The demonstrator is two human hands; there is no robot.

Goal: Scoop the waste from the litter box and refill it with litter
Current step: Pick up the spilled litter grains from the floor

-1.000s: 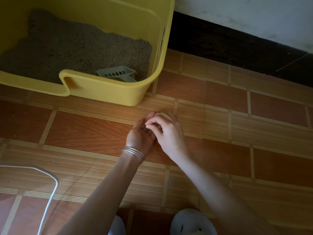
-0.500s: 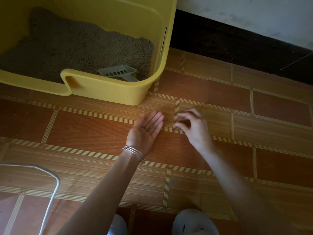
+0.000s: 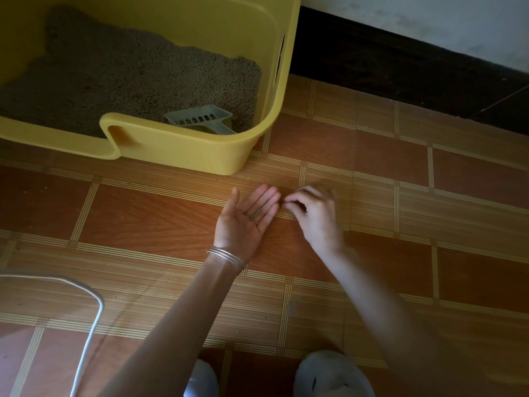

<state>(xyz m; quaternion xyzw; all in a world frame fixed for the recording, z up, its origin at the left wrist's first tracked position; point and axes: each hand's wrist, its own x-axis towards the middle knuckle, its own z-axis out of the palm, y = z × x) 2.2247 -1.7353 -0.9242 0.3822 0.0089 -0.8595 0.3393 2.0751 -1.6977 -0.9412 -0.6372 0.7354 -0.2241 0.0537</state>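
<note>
Right hand (image 3: 316,217): shifted left since half a second ago, and its curled fingertips (image 3: 287,204) are now just beside the left hand's fingers. It is blurred; thumb and forefinger are drawn together, but whether they pinch a grain cannot be told.

Left hand (image 3: 246,222): flat on the floor (image 3: 143,213), palm up, fingers straight, with a few grains (image 3: 254,214) lying across the fingers. Bangles (image 3: 227,255) on the wrist.

Open room: bare tiled floor to the right of both hands as far as the dark skirting (image 3: 400,61), and bare floor to the left. The box (image 3: 200,157) stands near, just beyond the fingertips. Cable (image 3: 93,325) loops at lower left, well apart from the hands. Slippers (image 3: 333,373) at the bottom edge.

Box: yellow, high-walled, with a low cut entry on the front left. It holds grey litter (image 3: 128,75), banked against the back wall. Scoop (image 3: 200,120): pale, slotted, lying on the litter against the front wall near the right corner.
</note>
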